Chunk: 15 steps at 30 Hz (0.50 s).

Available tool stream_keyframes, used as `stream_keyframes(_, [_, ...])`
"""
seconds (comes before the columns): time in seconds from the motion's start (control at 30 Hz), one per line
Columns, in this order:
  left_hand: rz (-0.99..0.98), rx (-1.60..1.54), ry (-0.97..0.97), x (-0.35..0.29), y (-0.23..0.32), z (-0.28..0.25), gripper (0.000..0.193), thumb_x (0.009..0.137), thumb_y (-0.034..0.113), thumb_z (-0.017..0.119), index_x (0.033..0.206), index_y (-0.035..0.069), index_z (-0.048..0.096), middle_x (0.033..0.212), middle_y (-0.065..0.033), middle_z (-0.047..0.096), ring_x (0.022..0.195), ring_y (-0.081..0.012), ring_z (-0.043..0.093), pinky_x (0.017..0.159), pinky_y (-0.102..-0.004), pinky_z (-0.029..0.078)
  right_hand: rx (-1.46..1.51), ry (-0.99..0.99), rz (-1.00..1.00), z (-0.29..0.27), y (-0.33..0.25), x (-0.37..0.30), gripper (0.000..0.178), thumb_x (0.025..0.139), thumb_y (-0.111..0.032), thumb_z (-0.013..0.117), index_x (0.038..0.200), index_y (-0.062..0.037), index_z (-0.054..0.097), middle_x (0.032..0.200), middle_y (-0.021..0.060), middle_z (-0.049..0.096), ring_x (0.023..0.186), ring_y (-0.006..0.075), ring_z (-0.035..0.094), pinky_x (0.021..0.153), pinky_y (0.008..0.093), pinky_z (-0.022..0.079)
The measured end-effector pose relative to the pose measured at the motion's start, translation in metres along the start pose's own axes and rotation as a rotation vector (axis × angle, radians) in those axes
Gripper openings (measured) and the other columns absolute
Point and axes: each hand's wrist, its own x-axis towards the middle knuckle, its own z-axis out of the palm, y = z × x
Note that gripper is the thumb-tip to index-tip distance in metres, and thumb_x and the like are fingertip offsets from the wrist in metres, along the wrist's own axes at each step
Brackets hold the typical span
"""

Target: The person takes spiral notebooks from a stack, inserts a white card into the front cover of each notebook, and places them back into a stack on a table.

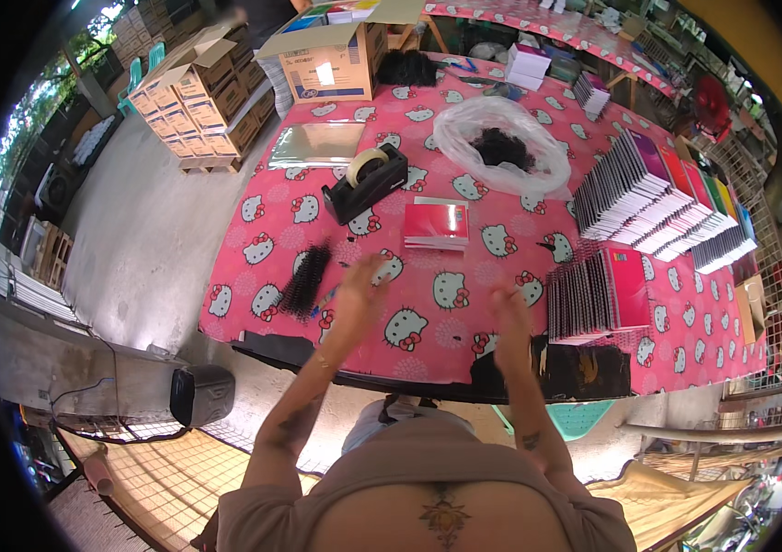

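my left hand (363, 287) and right hand (509, 308) mid-frame, too blurred to tell spread from pinching, black plastic spiral coils (305, 281) centre-left, glossy pink-red notebooks (436, 224) at centre, pink cat-print tablecloth (461, 333), grey concrete floor (124, 207) left, blue-printed brown cardboard box (331, 72) at top

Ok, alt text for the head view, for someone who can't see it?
A person's left hand and right hand extend over a pink cat-print tablecloth, with a small stack of red-covered notebooks beyond them. Black spiral binding coils and a black tape dispenser sit to the left; rows of spiral-bound notebooks stand to the right.
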Motion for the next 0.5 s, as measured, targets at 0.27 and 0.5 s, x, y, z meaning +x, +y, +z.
stream_keyframes(0.27, [0.415, 0.361, -0.112, 0.067, -0.045, 0.101, 0.037, 0.088, 0.01, 0.062, 0.124, 0.002, 0.062, 0.127, -0.0129, 0.063, 0.124, -0.0317, 0.057, 0.105, -0.0445, 0.046, -0.112, -0.088, 0.116, 0.031, 0.069, -0.001, 0.023, 0.097, -0.006, 0.059, 0.119, -0.0001, 0.063, 0.108, 0.0037, 0.067, 0.102, 0.0122, 0.062, 0.092, 0.0263, 0.047])
stream_keyframes(0.5, [0.44, 0.152, -0.297, 0.09, -0.041, 0.076, 0.039, 0.084, 0.006, 0.063, 0.122, 0.006, 0.064, 0.117, -0.0123, 0.066, 0.107, -0.0318, 0.063, 0.091, -0.0436, 0.051, -0.316, 0.044, -0.107, 0.024, 0.043, 0.034, 0.031, 0.092, -0.006, 0.065, 0.122, -0.0008, 0.059, 0.105, 0.0065, 0.066, 0.101, 0.016, 0.064, 0.093, 0.029, 0.048])
